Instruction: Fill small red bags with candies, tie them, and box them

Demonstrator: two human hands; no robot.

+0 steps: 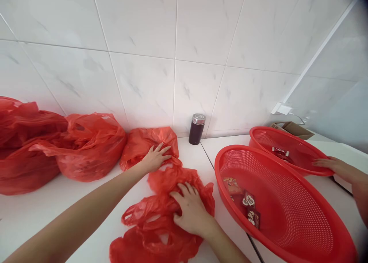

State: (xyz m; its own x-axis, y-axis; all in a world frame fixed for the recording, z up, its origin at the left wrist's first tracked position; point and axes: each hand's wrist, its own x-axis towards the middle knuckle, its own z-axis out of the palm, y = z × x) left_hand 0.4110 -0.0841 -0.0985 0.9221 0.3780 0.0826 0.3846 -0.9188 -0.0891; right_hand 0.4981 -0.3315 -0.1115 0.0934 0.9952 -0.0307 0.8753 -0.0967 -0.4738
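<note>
My left hand lies with fingers spread on a folded red plastic bag near the wall. On a crumpled heap of red plastic bags rests my right hand, its fingers apart and slightly bent. The heap spreads over the white table towards me. Just right of it stands a large red plastic basket with perforated sides. Inside that basket are several small wrapped packets, dark red and orange-brown.
Two full red bags stand at left. A dark thermos is by the tiled wall. Another red basket holds small packets; another person's hand touches its rim. Behind it sits a cardboard box.
</note>
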